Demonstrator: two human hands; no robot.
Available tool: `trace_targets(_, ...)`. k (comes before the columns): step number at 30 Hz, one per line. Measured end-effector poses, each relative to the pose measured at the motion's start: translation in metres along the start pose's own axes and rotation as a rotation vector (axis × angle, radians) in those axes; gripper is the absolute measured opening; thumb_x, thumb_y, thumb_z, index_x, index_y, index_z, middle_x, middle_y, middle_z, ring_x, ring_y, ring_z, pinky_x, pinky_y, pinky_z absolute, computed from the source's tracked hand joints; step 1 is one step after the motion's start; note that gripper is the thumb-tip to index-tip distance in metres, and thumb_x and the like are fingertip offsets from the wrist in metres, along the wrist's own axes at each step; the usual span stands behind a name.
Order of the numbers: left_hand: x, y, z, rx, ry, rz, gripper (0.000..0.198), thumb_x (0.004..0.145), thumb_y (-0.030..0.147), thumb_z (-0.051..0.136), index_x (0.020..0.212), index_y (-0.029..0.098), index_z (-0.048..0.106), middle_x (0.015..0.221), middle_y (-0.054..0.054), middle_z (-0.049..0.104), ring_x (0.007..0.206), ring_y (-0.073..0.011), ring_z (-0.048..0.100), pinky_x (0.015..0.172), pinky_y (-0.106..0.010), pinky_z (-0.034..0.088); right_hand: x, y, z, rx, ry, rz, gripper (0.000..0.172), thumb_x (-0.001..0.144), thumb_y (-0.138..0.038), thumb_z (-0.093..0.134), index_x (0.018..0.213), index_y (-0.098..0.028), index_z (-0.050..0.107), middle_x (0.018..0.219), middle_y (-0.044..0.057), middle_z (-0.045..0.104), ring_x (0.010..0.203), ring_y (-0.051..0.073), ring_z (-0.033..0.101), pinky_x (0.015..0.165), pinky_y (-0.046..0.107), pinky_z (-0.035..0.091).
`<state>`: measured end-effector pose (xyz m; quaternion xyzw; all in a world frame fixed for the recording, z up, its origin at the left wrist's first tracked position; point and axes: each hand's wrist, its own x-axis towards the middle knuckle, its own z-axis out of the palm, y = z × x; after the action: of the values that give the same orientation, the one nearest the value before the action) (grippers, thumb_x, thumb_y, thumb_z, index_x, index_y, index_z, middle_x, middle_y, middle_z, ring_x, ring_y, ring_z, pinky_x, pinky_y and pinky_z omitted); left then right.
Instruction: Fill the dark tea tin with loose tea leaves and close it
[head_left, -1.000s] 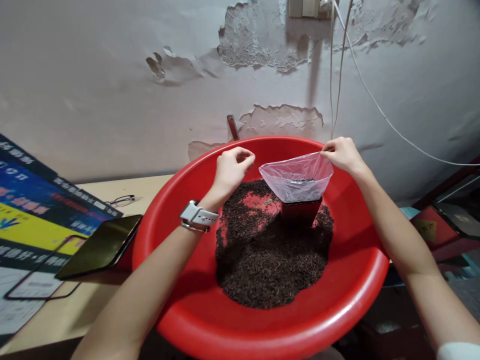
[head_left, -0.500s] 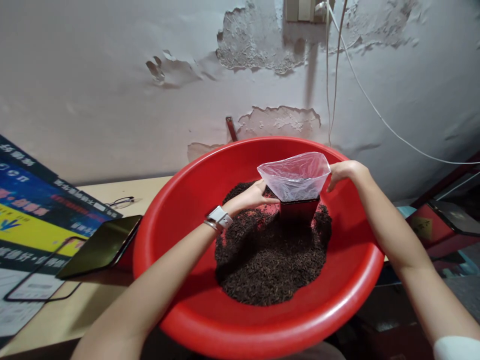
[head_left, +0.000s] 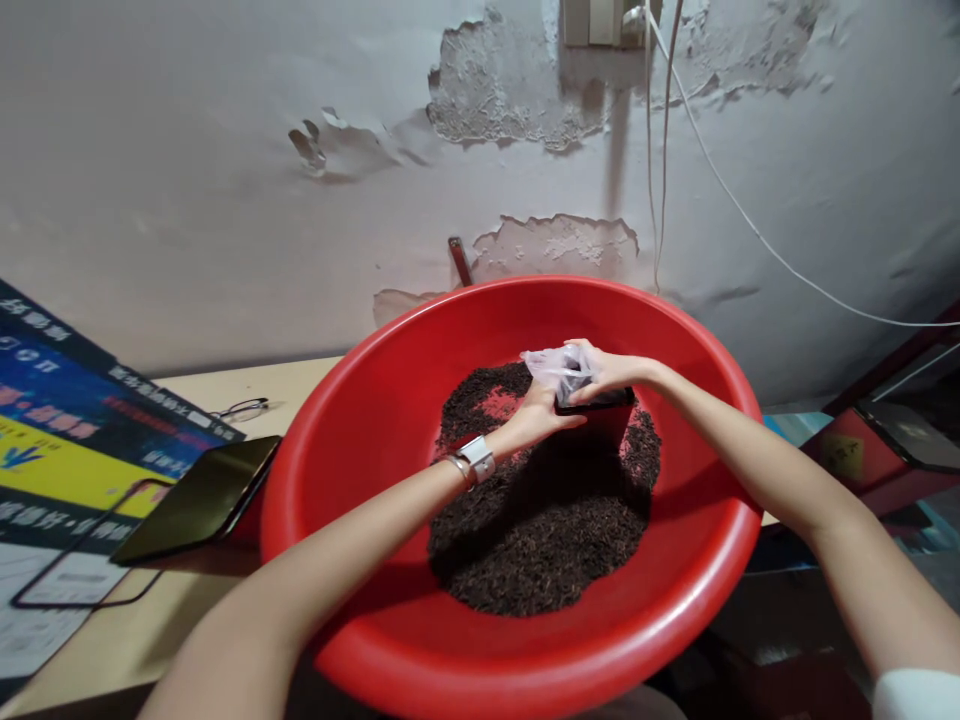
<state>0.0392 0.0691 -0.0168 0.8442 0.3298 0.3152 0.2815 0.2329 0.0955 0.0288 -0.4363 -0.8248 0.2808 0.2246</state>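
Note:
A big red plastic basin (head_left: 420, 620) holds a heap of dark loose tea leaves (head_left: 547, 520). At the heap's far side stands a small dark red box (head_left: 604, 415) lined with a clear plastic bag (head_left: 551, 365). The bag is gathered into a crumpled bunch over the box's mouth. My right hand (head_left: 611, 370) is closed on the top of the bag. My left hand (head_left: 544, 412), with a watch on its wrist, is at the box's left edge, its fingers pressed to the bag and box.
A dark phone (head_left: 199, 495) lies on the pale table left of the basin, partly on a colourful printed board (head_left: 67, 440). Eyeglasses (head_left: 240, 408) lie behind it. A peeling wall with white cables (head_left: 664, 140) stands close behind. Red boxes (head_left: 862, 450) are at the right.
The bag stood wide open above the box, held by its rim in my right hand. Both hands came down onto it, and the bag is now gathered and pressed over the box.

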Motion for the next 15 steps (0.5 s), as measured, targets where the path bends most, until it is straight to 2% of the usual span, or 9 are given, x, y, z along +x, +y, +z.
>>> trace_targets(3, 0.011, 0.009, 0.012, -0.008, -0.008, -0.017, 0.055, 0.071, 0.032, 0.074, 0.123, 0.02, 0.059, 0.125, -0.009, 0.061, 0.124, -0.0313, 0.05, 0.11, -0.047, 0.035, 0.001, -0.012, 0.017, 0.167, -0.01, 0.059, 0.1, 0.06, -0.046, 0.08, 0.141, -0.014, 0.031, 0.127, 0.015, 0.057, 0.115, 0.023, 0.056, 0.098, 0.036, 0.045)
trace_targets(6, 0.021, 0.016, 0.026, 0.032, 0.056, -0.11, 0.049, 0.071, 0.031, 0.073, 0.118, 0.019, 0.061, 0.121, -0.01, 0.063, 0.119, -0.0327, 0.053, 0.106, -0.046, 0.039, 0.002, -0.018, 0.026, 0.145, 0.161, 0.093, 0.066, 0.072, -0.045, 0.072, 0.124, -0.015, 0.046, 0.109, 0.009, 0.067, 0.099, 0.02, 0.062, 0.086, 0.032, 0.047)
trace_targets(8, 0.025, 0.018, 0.034, 0.122, 0.169, -0.174, 0.052, 0.07, 0.034, 0.075, 0.117, 0.017, 0.06, 0.123, -0.013, 0.061, 0.122, -0.0356, 0.049, 0.106, -0.049, 0.037, 0.003, -0.019, 0.028, -0.014, 0.284, 0.131, 0.038, 0.08, -0.046, 0.064, 0.104, -0.016, 0.057, 0.094, 0.006, 0.069, 0.087, 0.018, 0.063, 0.075, 0.028, 0.045)
trace_targets(9, 0.026, 0.018, 0.038, 0.166, 0.235, -0.198, 0.056, 0.069, 0.035, 0.076, 0.118, 0.015, 0.059, 0.126, -0.015, 0.058, 0.125, -0.0371, 0.046, 0.106, -0.051, 0.036, 0.004, -0.021, 0.027, -0.118, 0.322, 0.145, 0.031, 0.084, -0.046, 0.06, 0.094, -0.017, 0.06, 0.088, 0.006, 0.069, 0.081, 0.018, 0.063, 0.071, 0.027, 0.043)
trace_targets(12, 0.027, 0.014, 0.044, 0.196, 0.359, -0.201, 0.065, 0.063, 0.038, 0.08, 0.117, 0.014, 0.055, 0.127, -0.019, 0.054, 0.123, -0.037, 0.045, 0.101, -0.052, 0.04, 0.001, -0.031, 0.024, -0.444, 0.322, 0.151, 0.027, 0.09, -0.039, 0.053, 0.081, -0.017, 0.065, 0.078, 0.007, 0.068, 0.072, 0.017, 0.061, 0.063, 0.026, 0.036)
trace_targets(13, 0.027, 0.01, 0.046, 0.157, 0.36, -0.178, 0.062, 0.062, 0.037, 0.081, 0.114, 0.014, 0.055, 0.121, -0.017, 0.057, 0.117, -0.0343, 0.05, 0.097, -0.049, 0.044, 0.0, -0.037, 0.024, -0.537, 0.305, 0.141, 0.024, 0.09, -0.034, 0.052, 0.081, -0.017, 0.067, 0.079, 0.008, 0.069, 0.073, 0.018, 0.061, 0.063, 0.026, 0.035)
trace_targets(15, 0.03, 0.002, 0.049, 0.057, 0.351, -0.164, 0.041, 0.066, 0.031, 0.079, 0.099, 0.016, 0.058, 0.102, -0.011, 0.063, 0.097, -0.0262, 0.058, 0.085, -0.041, 0.05, -0.004, -0.05, 0.029, -0.66, 0.272, 0.118, 0.022, 0.09, -0.026, 0.05, 0.085, -0.016, 0.068, 0.085, 0.01, 0.07, 0.076, 0.018, 0.062, 0.064, 0.027, 0.036)
